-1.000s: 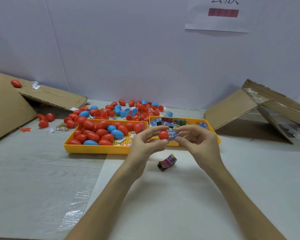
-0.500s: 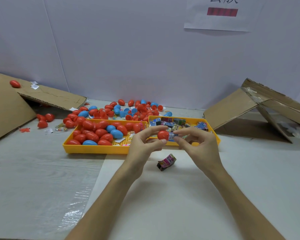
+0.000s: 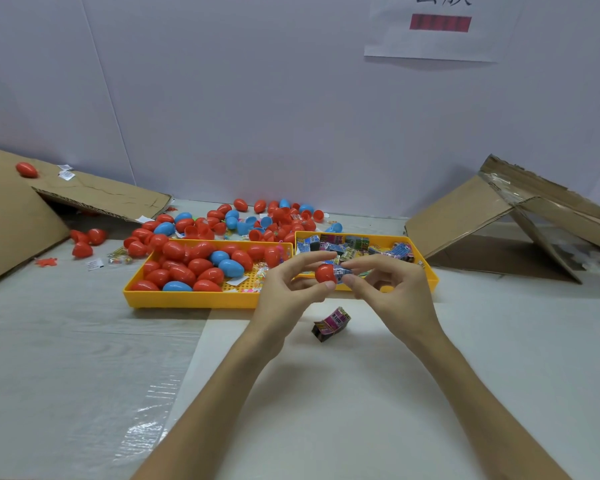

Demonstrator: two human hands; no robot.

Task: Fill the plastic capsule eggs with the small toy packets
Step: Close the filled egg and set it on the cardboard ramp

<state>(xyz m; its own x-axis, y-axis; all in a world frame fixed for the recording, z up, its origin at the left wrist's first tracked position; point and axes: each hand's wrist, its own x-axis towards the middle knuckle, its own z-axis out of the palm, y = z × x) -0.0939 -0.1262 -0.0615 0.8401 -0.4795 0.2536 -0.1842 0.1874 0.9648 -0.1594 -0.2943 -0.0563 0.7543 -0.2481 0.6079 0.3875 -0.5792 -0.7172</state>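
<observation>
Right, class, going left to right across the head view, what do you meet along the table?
Cardboard sheet, yellow tray of capsule eggs, left hand, red capsule egg, blue toy packet, right hand, folded cardboard.

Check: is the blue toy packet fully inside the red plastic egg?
Not fully in: the blue toy packet shows outside the red plastic egg.

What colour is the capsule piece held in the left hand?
Red; the capsule piece shows clearly in the head view.
</observation>
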